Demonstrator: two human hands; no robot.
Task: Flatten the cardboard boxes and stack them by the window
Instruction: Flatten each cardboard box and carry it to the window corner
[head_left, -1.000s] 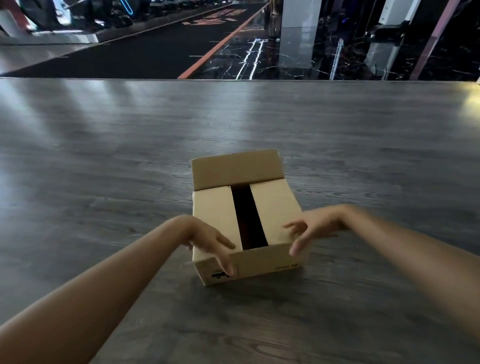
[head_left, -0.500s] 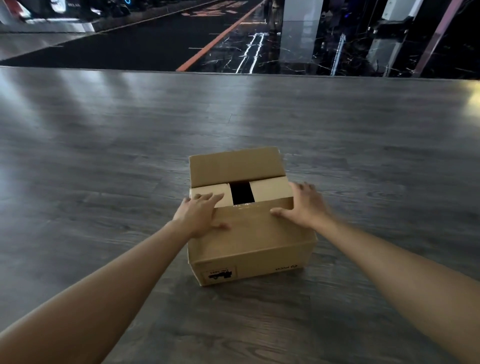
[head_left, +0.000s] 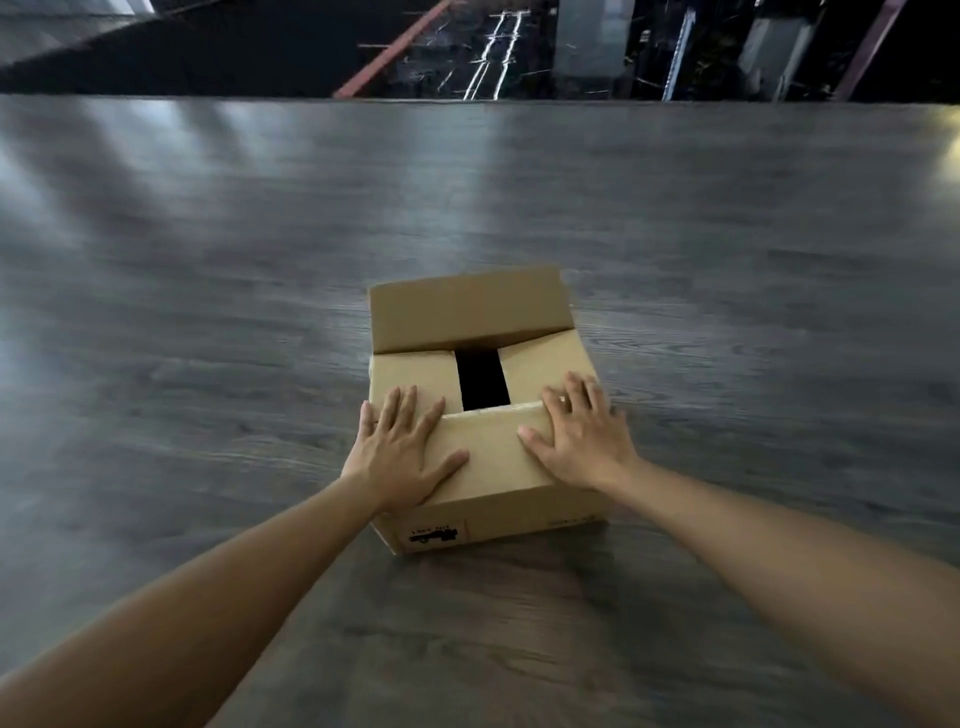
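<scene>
Cardboard box (head_left: 483, 415) sits on the grey wood-grain floor (head_left: 208, 312), near the middle of the view. Left hand (head_left: 400, 457) and right hand (head_left: 582, 441) lie flat, fingers straight and spread, pressing the near top flap (head_left: 493, 457). Far flap (head_left: 467, 312) stands raised. A dark gap shows between the side flaps.

Upright brown cardboard box (head_left: 483, 467), flaps half-closed

dim light | pale glare streaks on floor (head_left: 260, 218) | edges blurred, wide-angle stretched
</scene>
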